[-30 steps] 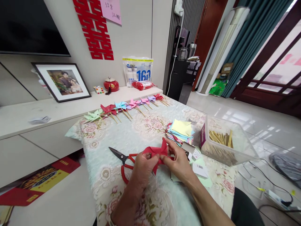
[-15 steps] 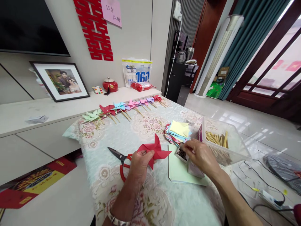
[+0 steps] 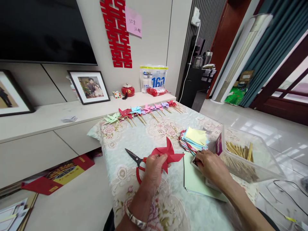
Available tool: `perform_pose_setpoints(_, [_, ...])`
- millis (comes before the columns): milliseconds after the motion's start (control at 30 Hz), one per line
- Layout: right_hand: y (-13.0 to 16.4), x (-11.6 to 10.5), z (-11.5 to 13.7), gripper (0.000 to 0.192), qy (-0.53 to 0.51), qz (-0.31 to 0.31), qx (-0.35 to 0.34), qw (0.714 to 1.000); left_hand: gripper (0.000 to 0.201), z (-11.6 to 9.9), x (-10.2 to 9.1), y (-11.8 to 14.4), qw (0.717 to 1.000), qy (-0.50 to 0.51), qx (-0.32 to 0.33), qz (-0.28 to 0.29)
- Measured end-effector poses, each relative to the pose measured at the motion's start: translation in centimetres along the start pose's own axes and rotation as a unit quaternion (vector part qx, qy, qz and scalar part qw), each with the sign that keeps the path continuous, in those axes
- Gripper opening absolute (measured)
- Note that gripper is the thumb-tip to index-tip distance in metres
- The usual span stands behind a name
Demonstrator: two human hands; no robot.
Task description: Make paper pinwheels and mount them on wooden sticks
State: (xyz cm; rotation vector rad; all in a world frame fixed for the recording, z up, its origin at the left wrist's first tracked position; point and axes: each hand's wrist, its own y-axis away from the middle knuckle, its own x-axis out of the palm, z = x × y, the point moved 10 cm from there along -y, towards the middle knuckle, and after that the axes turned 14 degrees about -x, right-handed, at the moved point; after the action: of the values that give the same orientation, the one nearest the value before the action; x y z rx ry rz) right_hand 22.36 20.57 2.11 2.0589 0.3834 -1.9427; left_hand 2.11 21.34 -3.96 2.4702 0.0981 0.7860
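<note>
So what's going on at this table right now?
A person is making paper pinwheels. The left hand holds up a folded red pinwheel with no stick on it, just above the red-handled scissors. The right hand rests on a small box beside the stack of coloured paper squares; what its fingers hold is hidden. A clear tub of wooden sticks stands to the right, and finished pinwheels on sticks lie in a row along the far edge.
</note>
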Motion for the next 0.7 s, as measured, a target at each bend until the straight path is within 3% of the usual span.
perform_pose_setpoints(267, [0.3, 0.0, -0.2, 0.02, -0.025, -0.038, -0.014, 0.999, 0.025, 0.1, -0.1, -0.1, 1.0, -0.005, 0.003, 0.009])
perform_pose_setpoints(700, [2.2, -1.3, -2.1, 0.019, -0.191, -0.11, 0.022, 0.975, 0.026, 0.0, 0.2, 0.2, 1.0, -0.005, -0.001, 0.017])
